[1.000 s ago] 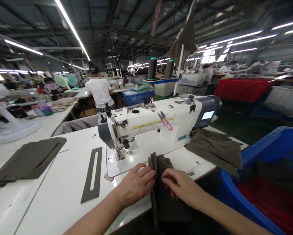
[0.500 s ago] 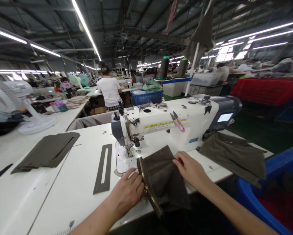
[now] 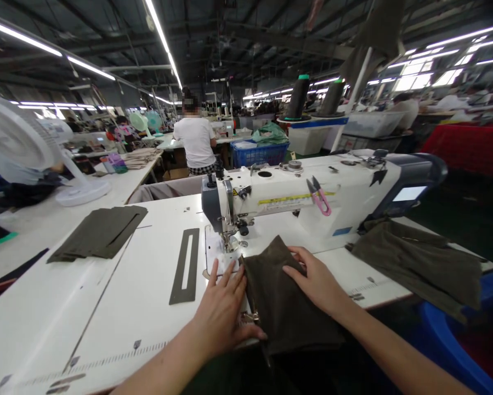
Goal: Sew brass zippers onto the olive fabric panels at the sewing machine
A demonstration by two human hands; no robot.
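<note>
A dark olive-brown cloth piece (image 3: 289, 307) lies at the front of the sewing machine (image 3: 287, 189), its lower part hanging over the table edge. My left hand (image 3: 225, 307) rests flat with fingers spread along the cloth's left edge, fingertips just in front of the presser foot (image 3: 230, 241). The thumb reaches toward the cloth's lower left edge. My right hand (image 3: 318, 282) holds the cloth's upper right edge, thumb on top and index finger at the far side. The brass-coloured zip is mostly hidden now.
Left of the needle lies a slotted strip (image 3: 184, 266), then a stack of brown pieces (image 3: 100, 233). More brown cloth (image 3: 419, 258) lies at right, above a blue tub (image 3: 443, 334). Pink-handled thread snips (image 3: 319, 196) sit on the machine arm. A fan (image 3: 81, 189) stands left; a person (image 3: 194, 140) works beyond.
My left hand has opened from a curled grip on the zip edge to flat, spread fingers. The cloth has turned over the zip, and my right hand has moved farther onto it. The view has shifted.
</note>
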